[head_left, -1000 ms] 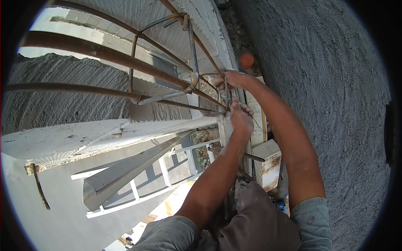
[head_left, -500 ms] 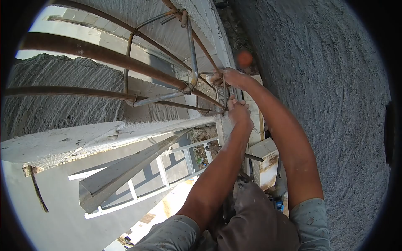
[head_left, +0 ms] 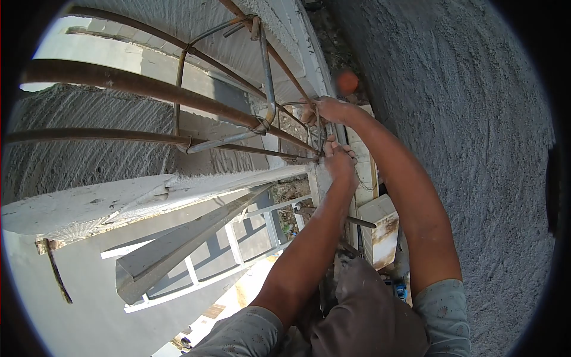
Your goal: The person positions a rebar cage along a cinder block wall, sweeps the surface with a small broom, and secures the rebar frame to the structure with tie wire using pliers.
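Rusty rebar rods (head_left: 160, 88) run from the upper left toward my hands, crossed by bent steel stirrups (head_left: 269, 74). My right hand (head_left: 331, 110) is closed around the corner where a far stirrup (head_left: 318, 124) meets the uppermost rod. Just below it, my left hand (head_left: 341, 158) has its fingers curled in by the lower rod ends. Whatever lies between its fingers is too small to make out. A thin wire (head_left: 370, 185) loops beside that hand. Wire ties bind some of the nearer crossings.
A rough grey wall (head_left: 452, 119) rises close on the right. Below left are a white ladder (head_left: 232, 244) and a long metal channel (head_left: 178, 245). A dark rod (head_left: 360, 223) sticks out past my left forearm, near a white block (head_left: 380, 232). An orange round object (head_left: 347, 83) sits beyond my right hand.
The view has shifted slightly, so the rods sit a little differently in it. Both hands stay at the same spots on the rebar, with only small finger movement in the left.
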Demonstrator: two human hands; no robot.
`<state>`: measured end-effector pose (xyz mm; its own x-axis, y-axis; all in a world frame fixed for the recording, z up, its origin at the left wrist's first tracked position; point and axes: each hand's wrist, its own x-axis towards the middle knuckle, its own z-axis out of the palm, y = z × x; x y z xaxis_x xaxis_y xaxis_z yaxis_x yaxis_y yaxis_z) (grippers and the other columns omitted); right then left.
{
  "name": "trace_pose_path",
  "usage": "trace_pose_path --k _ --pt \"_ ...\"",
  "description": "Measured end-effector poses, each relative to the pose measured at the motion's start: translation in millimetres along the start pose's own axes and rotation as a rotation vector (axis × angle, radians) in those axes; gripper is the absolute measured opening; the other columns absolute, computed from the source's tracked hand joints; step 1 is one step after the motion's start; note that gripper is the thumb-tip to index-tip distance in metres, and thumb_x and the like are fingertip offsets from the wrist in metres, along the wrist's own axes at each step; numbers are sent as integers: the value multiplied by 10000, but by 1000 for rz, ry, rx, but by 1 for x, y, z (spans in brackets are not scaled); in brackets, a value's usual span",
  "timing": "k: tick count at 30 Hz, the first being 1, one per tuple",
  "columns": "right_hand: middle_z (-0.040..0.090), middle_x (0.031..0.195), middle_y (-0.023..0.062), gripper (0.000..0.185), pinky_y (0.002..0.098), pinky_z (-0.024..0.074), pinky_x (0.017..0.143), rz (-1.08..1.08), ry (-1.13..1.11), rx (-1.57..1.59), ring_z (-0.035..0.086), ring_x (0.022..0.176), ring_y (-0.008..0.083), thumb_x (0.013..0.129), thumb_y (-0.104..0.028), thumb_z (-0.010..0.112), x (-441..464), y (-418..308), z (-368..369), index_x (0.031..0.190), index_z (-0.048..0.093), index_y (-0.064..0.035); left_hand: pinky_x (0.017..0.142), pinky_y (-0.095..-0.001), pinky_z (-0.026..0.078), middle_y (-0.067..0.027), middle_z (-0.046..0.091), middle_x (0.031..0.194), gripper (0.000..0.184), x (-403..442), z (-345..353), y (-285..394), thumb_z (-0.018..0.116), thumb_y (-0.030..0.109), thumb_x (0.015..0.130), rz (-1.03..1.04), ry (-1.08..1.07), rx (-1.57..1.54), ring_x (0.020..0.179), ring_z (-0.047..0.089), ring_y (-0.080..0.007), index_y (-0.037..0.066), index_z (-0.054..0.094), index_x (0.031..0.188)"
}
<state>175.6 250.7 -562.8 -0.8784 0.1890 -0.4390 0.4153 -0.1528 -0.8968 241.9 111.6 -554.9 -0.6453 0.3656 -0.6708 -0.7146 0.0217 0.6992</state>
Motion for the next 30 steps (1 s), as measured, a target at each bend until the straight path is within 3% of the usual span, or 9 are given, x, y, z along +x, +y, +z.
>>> trace_pose_path --k 3,5,7,9,12,15,20,23,30 --pt "709 846 95 486 341 532 724 -75 54 -101 667 764 167 967 -443 523 0 7 -2 933 727 -3 483 -220 383 1 495 747 252 -2 0 4 346 205 1042 -16 -11 -9 578 460 -74 138 472 1250" --pt "708 846 112 539 329 530 726 -99 108 -527 668 778 174 956 -480 526 -6 -3 -2 945 724 21 483 -225 380 9 485 746 252 0 1 4 340 213 1045 -28 -21 0 576 450 -74 154 461 1258" --pt "698 824 129 596 330 524 723 -64 119 -499 662 772 185 945 -527 517 -12 -7 1 960 720 33 483 -235 376 23 470 749 256 2 0 4 329 226 1049 -32 -32 34 572 433 -77 183 437 1277" --pt "678 780 145 657 345 513 718 19 90 -19 648 746 199 933 -585 496 -15 -10 5 977 714 34 482 -235 370 25 464 747 254 3 -3 2 330 230 1049 -22 -58 41 573 430 -74 184 437 1275" --pt "646 750 159 684 371 497 711 12 36 -408 619 708 205 925 -598 498 -6 -9 -2 966 707 52 486 -234 362 28 455 743 252 -1 -3 5 330 236 1050 -27 -86 51 577 426 -70 187 437 1273" --pt "693 827 154 490 396 500 725 122 139 -487 643 725 254 1009 -355 365 -23 -25 5 887 705 -22 482 -227 351 28 448 727 249 -3 -3 4 348 238 1049 -40 -62 14 563 415 -72 188 445 1273" --pt "706 900 179 599 399 492 821 -122 38 -660 640 768 258 1004 -435 322 -10 4 -3 910 723 0 503 -230 354 38 441 756 252 -9 3 15 330 220 1049 -93 -88 -141 582 414 -72 208 427 1281" --pt "675 940 228 554 403 489 832 16 25 -532 646 832 288 1020 -388 327 -26 -15 2 984 700 19 507 -230 353 40 441 768 275 -9 8 24 336 219 1047 -128 -124 -227 589 411 -74 233 415 1310" --pt "709 1011 157 513 381 512 844 23 74 -675 651 896 307 1020 -328 269 -40 -33 7 1080 666 -9 511 -231 357 42 441 770 306 -18 0 22 348 230 1049 -131 -120 -180 590 406 -70 239 396 1350"
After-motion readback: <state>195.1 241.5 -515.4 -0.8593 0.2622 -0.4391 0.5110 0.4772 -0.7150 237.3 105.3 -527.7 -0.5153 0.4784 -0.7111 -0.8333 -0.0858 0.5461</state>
